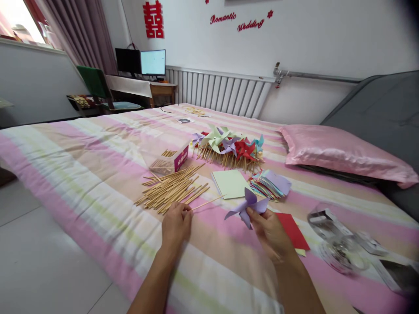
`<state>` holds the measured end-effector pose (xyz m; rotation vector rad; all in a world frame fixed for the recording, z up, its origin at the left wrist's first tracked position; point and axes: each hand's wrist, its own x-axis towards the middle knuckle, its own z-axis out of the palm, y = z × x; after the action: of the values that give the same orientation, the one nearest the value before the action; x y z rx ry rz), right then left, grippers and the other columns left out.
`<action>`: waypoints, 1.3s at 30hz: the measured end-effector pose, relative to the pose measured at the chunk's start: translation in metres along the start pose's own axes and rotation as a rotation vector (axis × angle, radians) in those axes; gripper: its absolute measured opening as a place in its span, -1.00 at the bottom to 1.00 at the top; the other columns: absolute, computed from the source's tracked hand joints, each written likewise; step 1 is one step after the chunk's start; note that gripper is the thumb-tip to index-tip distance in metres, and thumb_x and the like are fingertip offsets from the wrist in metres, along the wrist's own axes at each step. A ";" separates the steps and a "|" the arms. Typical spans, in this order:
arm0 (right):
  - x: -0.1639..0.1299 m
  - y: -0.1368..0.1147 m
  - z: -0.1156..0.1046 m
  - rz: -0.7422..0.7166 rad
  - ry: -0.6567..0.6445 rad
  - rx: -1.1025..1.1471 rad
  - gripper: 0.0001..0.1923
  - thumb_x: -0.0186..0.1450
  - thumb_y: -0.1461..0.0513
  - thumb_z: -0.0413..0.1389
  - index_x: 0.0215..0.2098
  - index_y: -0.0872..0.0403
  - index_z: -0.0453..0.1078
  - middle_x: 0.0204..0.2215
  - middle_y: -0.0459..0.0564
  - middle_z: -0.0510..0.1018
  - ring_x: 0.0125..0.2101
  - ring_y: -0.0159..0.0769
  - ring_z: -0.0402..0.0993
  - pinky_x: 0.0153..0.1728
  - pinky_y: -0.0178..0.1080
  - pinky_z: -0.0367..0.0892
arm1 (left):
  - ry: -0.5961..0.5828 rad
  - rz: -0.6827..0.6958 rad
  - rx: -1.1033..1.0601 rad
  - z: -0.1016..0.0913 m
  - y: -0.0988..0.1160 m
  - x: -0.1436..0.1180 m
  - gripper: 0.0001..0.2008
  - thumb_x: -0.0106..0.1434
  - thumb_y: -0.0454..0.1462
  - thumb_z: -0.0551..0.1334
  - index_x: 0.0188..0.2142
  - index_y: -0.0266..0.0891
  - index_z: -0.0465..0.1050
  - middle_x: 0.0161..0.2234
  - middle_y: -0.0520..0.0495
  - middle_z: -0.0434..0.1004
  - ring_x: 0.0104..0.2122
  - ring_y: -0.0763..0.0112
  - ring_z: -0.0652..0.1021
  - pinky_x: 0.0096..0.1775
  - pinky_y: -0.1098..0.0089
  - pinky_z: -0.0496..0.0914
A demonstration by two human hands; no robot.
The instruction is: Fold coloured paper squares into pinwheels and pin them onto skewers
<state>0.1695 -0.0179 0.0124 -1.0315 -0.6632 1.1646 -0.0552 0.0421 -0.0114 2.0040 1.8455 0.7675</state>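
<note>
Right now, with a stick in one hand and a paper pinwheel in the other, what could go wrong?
The left hand pinches only the end of a thin stick, so it may slip or snap. The right hand grips the purple pinwheel by its folds, which might crease. The loose stick pile beside the left hand could scatter.

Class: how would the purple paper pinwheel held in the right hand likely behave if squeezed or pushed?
The purple paper pinwheel looks thin and folded, so probably light and easily crushed. Its curled blades would likely bend, not resist. The right hand pinches it by fingertips only.

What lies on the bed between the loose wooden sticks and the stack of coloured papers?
In the head view, a pale green paper sheet lies flat between the loose wooden sticks and the stack of coloured papers.
</note>
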 end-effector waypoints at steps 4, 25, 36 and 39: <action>0.002 -0.006 -0.004 0.004 -0.004 0.057 -0.74 -0.01 0.17 0.34 -0.35 0.08 0.51 -0.33 -0.02 0.61 -0.25 -0.23 0.50 -0.20 -0.20 0.35 | -0.001 -0.029 0.016 -0.008 0.003 -0.007 -0.85 0.15 -0.27 0.11 -0.39 -0.18 0.45 -0.35 -0.06 0.50 -0.32 0.28 0.49 -0.31 0.37 0.27; 0.006 0.004 -0.010 0.113 -0.074 0.092 -0.78 0.02 0.22 0.35 -0.33 0.02 0.53 -0.32 -0.09 0.61 -0.25 -0.34 0.52 -0.20 -0.33 0.41 | 0.277 -0.205 0.143 -0.016 -0.024 0.012 -0.78 0.15 -0.23 0.16 -0.33 -0.20 0.58 -0.33 -0.08 0.53 -0.30 0.25 0.49 -0.30 0.35 0.28; 0.007 0.007 -0.010 0.145 -0.070 0.102 -0.79 0.03 0.25 0.34 -0.33 0.05 0.53 -0.32 -0.08 0.61 -0.29 -0.37 0.51 -0.28 -0.39 0.41 | 0.184 -0.067 0.256 0.003 -0.020 0.031 -0.79 0.15 -0.24 0.18 -0.34 -0.09 0.62 -0.40 -0.09 0.49 -0.28 0.20 0.43 -0.24 0.29 0.22; 0.007 0.007 -0.010 0.135 -0.061 0.095 -0.76 0.01 0.25 0.34 -0.32 0.06 0.53 -0.32 -0.05 0.61 -0.27 -0.32 0.52 -0.28 -0.34 0.42 | 0.187 -0.072 0.290 0.006 -0.019 0.033 -0.79 0.14 -0.20 0.19 -0.34 -0.10 0.62 -0.39 -0.11 0.49 -0.27 0.17 0.43 -0.23 0.27 0.20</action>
<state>0.1771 -0.0139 0.0018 -0.9750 -0.5874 1.3366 -0.0663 0.0773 -0.0208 2.0804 2.2360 0.7236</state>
